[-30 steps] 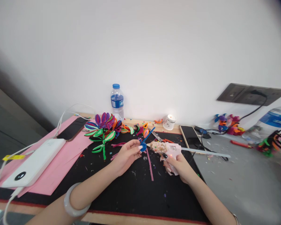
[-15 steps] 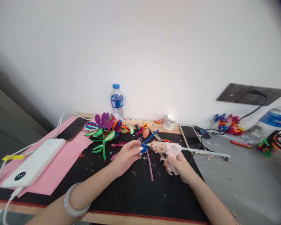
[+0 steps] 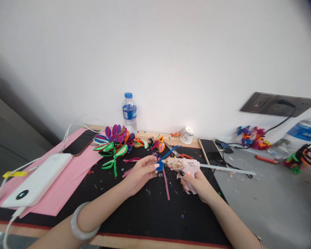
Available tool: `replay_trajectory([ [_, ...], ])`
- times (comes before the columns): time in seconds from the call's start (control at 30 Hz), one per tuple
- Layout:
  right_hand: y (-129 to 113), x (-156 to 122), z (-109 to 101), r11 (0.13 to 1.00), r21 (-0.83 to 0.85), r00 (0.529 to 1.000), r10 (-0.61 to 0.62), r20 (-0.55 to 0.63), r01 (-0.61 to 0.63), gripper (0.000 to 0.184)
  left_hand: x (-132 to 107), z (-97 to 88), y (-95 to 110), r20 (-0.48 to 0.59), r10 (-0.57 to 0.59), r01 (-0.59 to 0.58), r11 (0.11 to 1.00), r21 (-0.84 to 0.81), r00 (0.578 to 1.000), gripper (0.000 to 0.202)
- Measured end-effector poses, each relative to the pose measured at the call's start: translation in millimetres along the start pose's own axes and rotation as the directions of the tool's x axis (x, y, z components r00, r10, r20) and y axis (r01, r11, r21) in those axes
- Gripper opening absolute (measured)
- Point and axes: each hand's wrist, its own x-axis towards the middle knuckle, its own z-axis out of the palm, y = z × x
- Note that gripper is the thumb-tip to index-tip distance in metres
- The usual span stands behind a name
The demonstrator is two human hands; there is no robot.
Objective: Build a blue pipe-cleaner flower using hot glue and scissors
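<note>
Between thumb and fingers, my left hand (image 3: pixel 143 173) pinches a coiled blue pipe cleaner (image 3: pixel 160 166), whose straight end sticks up to the right. My right hand (image 3: pixel 193 181) is wrapped round the handle of a pale pink hot glue gun (image 3: pixel 188 165). Its nozzle, crusted with coloured bits, points left and is at the blue coil; whether it touches I cannot tell. A long glue stick (image 3: pixel 228 169) juts from the back of the gun, and a small orange light glows on its body. Pink pipe cleaner strips (image 3: pixel 166 185) lie on the black mat below.
A pipe cleaner flower (image 3: pixel 115 148) lies left of centre before a water bottle (image 3: pixel 130 112). At the back are a paper cup (image 3: pixel 187 135), pliers or scissors (image 3: pixel 172 148) and a phone (image 3: pixel 211 152). A white power bank (image 3: pixel 38 180) rests on pink sheets (image 3: pixel 62 193) at left.
The blue pipe cleaner has turned slightly in my left fingers, its straight end now leaning further right. The glue gun has shifted very slightly left.
</note>
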Motion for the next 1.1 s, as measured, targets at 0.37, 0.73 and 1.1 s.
replay_trajectory([
  [0.37, 3.1, 2.7, -2.3, 0.998, -0.046, 0.998, -0.037, -0.057, 0.034, 0.036, -0.1, -0.5, -0.4, 0.021, -0.002, 0.002, 1.000, 0.003, 1.000, 0.021],
  [0.73, 0.9, 0.1, -2.1, 0.999, -0.015, 0.999, -0.033, -0.028, 0.033, 0.033, 1.1, -1.8, -1.2, 0.025, 0.001, -0.002, 1.000, 0.009, 1.000, 0.019],
  [1.1, 5.0, 2.1, -5.3, 0.999, -0.015, 0.998, -0.043, -0.045, 0.042, 0.029, 0.7, -1.8, -0.7, 0.032, -0.002, 0.002, 1.000, 0.022, 0.999, 0.020],
])
